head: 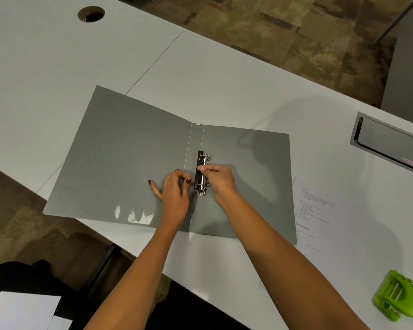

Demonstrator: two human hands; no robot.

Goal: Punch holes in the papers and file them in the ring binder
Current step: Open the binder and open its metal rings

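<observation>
A grey ring binder (119,148) lies open and flat on the white table. Its metal ring mechanism (202,173) sits on a black strip by the spine. My right hand (218,181) pinches the rings at the middle of the mechanism. My left hand (174,189) rests on the left cover just beside the spine, fingers partly curled. Printed papers (324,210) lie to the right, partly under the binder's right cover. A green hole punch (397,298) stands at the lower right of the table.
A grey cable tray lid (391,141) is set in the table at the right. A round cable hole (91,14) is at the far left. White sheets (22,313) lie on my lap at the lower left. The table's near edge (129,248) runs diagonally.
</observation>
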